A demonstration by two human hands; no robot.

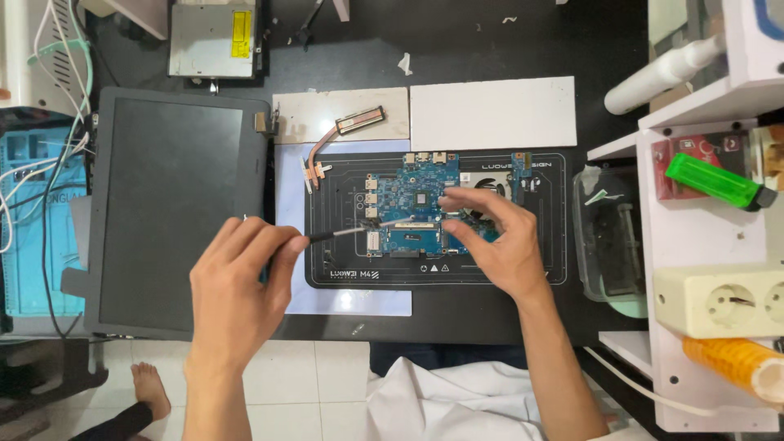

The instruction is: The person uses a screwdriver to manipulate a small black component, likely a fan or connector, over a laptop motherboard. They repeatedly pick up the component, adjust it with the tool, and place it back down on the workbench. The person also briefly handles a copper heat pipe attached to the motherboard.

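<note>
Nearest the camera is a white cloth on the person's lap, and a bare foot rests on the tiled floor at the lower left.

The left hand is curled shut around a thin screwdriver. The tool's tip points right and meets the blue circuit board near its left side. The right hand is half open, with its fingers bent over the right part of the board. Its fingertips touch the board or sit just above it; it is hard to tell which. It does not seem to hold anything.

The circuit board lies on a black work mat in the middle of the dark table. A pale sheet lies under the mat's left side. Left of the mat is a big dark laptop lid, lying flat.

Just past the board is a copper heat pipe on a light tile, and beside it is a white tile. Farther back is a silver disc drive.

On the right is a white shelf with a green lighter, a white power socket and a white bottle. A clear tub sits next to the shelf.
</note>
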